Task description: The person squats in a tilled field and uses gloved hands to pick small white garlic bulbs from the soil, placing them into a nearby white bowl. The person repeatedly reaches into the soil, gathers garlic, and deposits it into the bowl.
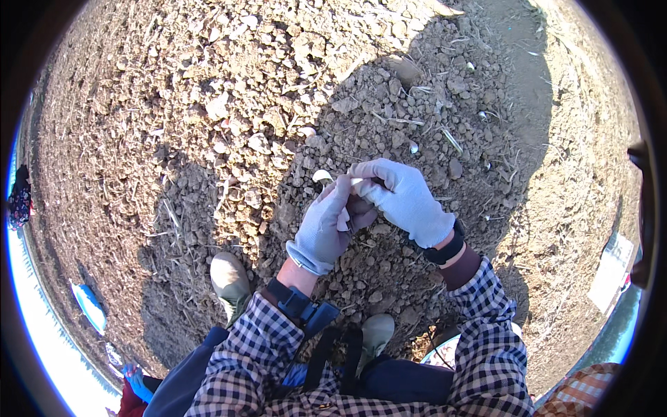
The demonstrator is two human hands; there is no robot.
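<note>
My left hand (321, 229) and my right hand (401, 198), both in white gloves, meet at mid-view above cloddy soil. Their fingers are closed around small pale pieces (357, 181) that look like cloves; the fingers partly hide them, so which hand grips which is hard to tell. A pale, curved clove-like piece (322, 175) shows just left of the fingertips. Similar pale pieces (413, 147) lie scattered on the ground. My boots (229, 278) stand on the dirt below.
A container (438, 354) sits beside my right leg. Other people appear at the rim: floral clothing (19, 198) far left, a blue hand (139, 386) lower left, orange checked cloth (577, 389) lower right. A blue object (88, 306) and a pale sheet (610, 271) lie on the ground.
</note>
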